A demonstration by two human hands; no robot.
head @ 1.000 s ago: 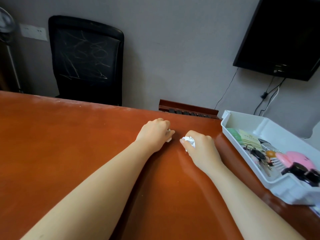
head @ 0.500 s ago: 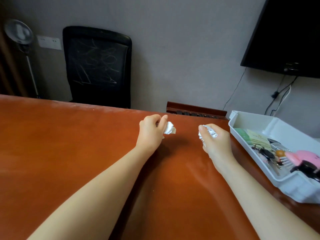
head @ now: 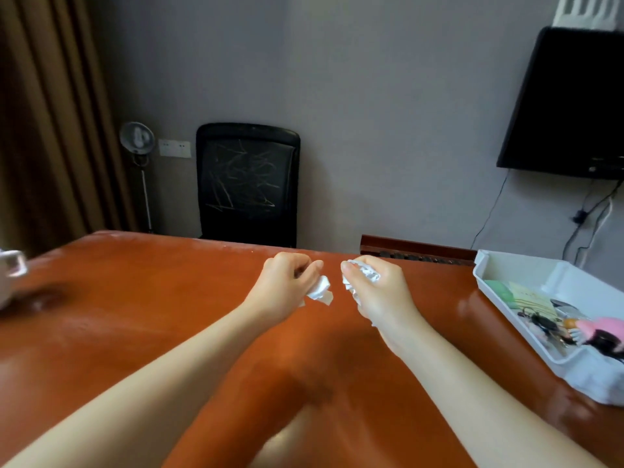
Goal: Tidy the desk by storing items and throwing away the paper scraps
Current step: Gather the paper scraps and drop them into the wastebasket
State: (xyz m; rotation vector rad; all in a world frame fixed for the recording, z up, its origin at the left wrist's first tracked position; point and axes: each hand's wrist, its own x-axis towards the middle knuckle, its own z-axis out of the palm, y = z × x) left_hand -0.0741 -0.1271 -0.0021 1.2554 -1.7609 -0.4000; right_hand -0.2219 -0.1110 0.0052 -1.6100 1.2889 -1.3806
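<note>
White scraps [head: 320, 289] are pinched in my left hand [head: 285, 287] and right hand [head: 383, 293]; weak fingers [head: 315, 265] may drop one.

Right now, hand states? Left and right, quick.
Left hand: closed, fingers gripping a crumpled paper scrap.
Right hand: closed, gripping another crumpled paper scrap.

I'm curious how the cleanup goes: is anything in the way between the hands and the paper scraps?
Nothing visible: the left hand already grips a crumpled white paper scrap, the right hand a second crumpled scrap. No bin shows.
</note>
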